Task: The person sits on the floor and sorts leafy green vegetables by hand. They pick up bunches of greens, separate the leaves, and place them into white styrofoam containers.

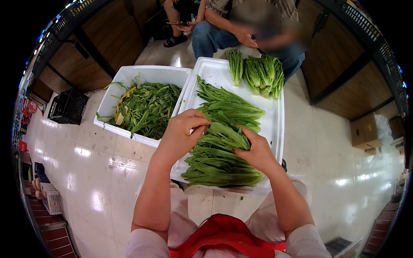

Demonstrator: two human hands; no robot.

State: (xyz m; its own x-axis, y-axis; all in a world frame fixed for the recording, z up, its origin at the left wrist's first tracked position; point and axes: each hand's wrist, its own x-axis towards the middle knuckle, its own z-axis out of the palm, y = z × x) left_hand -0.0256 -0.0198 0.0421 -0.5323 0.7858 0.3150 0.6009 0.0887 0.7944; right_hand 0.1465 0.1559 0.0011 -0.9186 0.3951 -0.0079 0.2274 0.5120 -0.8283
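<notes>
My right hand (258, 150) grips the stem end of a head of long-leaf green lettuce (226, 133), thumb and fingers around it. At the leafy end, my left hand (188, 130) has thumb and fingertips pinched together; they touch the leaves, and a leaf edge seems caught between them. The held lettuce is just above a white foam lid (272, 119) used as a tray. More lettuce heads lie on the lid: a pile (222, 169) nearest me and others (235, 109) beyond my hands. At its far end stand upright bunches of lettuce (263, 75).
A white foam box (108, 96) to the left holds loose green leaves and stems (151, 106). Behind the lid sits a person in jeans (209, 37), with another person holding a phone (179, 24). A black crate (68, 104) and a cardboard box (364, 132) stand on the tiled floor.
</notes>
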